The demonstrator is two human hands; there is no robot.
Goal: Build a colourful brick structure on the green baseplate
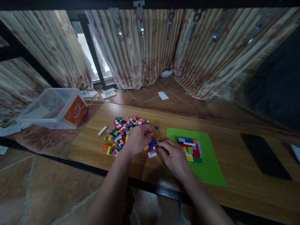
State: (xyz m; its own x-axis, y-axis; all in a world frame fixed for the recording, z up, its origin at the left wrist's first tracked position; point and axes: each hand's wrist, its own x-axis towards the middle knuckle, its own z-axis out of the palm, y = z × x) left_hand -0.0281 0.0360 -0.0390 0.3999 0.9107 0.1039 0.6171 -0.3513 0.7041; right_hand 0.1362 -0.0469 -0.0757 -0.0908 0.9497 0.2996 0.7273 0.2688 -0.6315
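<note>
A loose pile of small coloured building bricks point(118, 137) lies on the wooden table. My left hand point(138, 138) is over the right part of this pile, its fingers pinched together. A hint of red shows at its fingertips, too small to name surely. At the pile's right edge, my right hand point(175, 157) has thumb and forefinger drawn together beside a few bricks; whatever is between them is hidden. Under and beyond that hand lies a green studded baseplate point(211, 160). On it sits a low build of bricks point(196, 150) in red, blue, yellow and white, partly covered by my right hand.
A clear plastic bin point(49, 105) with an orange label stands at the left. A white stick-like piece point(102, 130) lies left of the pile. At the right is a flat black object point(264, 156). The table's dark front edge point(159, 190) runs below my forearms.
</note>
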